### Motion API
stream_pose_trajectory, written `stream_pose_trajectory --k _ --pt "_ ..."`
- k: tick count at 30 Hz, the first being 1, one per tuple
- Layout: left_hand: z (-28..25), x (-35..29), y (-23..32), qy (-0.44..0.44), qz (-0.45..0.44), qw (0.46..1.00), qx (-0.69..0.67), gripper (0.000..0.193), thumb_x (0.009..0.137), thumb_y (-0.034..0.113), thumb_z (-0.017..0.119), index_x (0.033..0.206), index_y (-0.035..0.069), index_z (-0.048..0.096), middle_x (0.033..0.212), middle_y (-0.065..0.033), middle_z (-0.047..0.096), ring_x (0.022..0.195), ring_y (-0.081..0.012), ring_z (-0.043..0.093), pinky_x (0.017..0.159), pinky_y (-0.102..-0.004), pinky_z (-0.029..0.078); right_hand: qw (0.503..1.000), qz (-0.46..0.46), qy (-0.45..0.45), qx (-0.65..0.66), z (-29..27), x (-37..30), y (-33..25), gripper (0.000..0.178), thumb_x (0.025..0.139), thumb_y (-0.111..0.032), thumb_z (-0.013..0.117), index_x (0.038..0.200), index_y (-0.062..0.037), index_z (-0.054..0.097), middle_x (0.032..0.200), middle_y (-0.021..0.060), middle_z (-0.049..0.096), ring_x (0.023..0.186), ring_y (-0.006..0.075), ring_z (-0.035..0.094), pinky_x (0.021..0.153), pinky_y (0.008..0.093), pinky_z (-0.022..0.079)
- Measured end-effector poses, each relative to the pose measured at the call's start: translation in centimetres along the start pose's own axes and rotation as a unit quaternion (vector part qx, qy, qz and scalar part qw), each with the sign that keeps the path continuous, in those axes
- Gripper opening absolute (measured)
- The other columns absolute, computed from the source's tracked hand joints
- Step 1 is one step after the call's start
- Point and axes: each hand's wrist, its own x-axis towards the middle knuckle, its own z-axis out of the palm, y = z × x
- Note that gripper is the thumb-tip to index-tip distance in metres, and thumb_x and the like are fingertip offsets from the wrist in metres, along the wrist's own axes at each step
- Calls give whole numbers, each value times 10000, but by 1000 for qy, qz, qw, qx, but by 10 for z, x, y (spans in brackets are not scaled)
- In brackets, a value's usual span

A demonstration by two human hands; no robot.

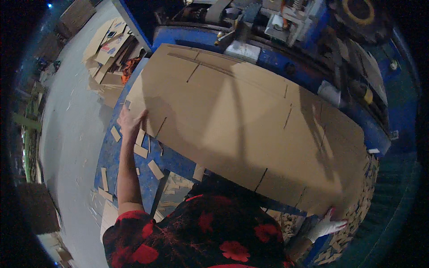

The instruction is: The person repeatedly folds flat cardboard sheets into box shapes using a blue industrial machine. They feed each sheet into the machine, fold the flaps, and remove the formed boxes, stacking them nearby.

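Observation:
A large brown cardboard sheet (pixel 192 107) with several dark slots lies across a blue machine table, covering much of it. My bare left hand (pixel 130 119) grips the sheet at its left end, thumb towards the near edge and fingers by the corner. My right hand (pixel 328 224), in a pale glove, is at the near right corner. Its fingers stretch outward and its thumb points up at the sheet's edge; whether the palm touches the cardboard I cannot tell.
Cardboard offcuts (pixel 155 169) lie on the blue table (pixel 123 163) by my left arm. Many small scraps (pixel 357 210) are heaped at the right. Machinery (pixel 241 24) with a white block (pixel 243 50) runs along the far side. A cardboard pile (pixel 107 53) stands on the grey floor (pixel 71 147).

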Motion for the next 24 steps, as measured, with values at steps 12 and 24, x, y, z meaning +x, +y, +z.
stream_pose_trajectory --k 12,24 --pt "-24 -4 -6 8 73 992 99 689 736 577 701 991 -53 586 989 -249 604 933 -408 579 791 -477 445 936 68 13 346 -9 7 -4 607 820 -26 653 1357 -1 372 1291 114 492 1107 209 527 950 371 437" --pt "-19 -64 89 -160 98 854 -485 532 853 110 651 1347 36 467 1303 -135 526 1191 -226 491 1025 -364 364 847 -394 -344 95 -11 -80 -141 658 719 -22 621 1341 -145 448 1335 156 440 1198 350 447 980 506 369"
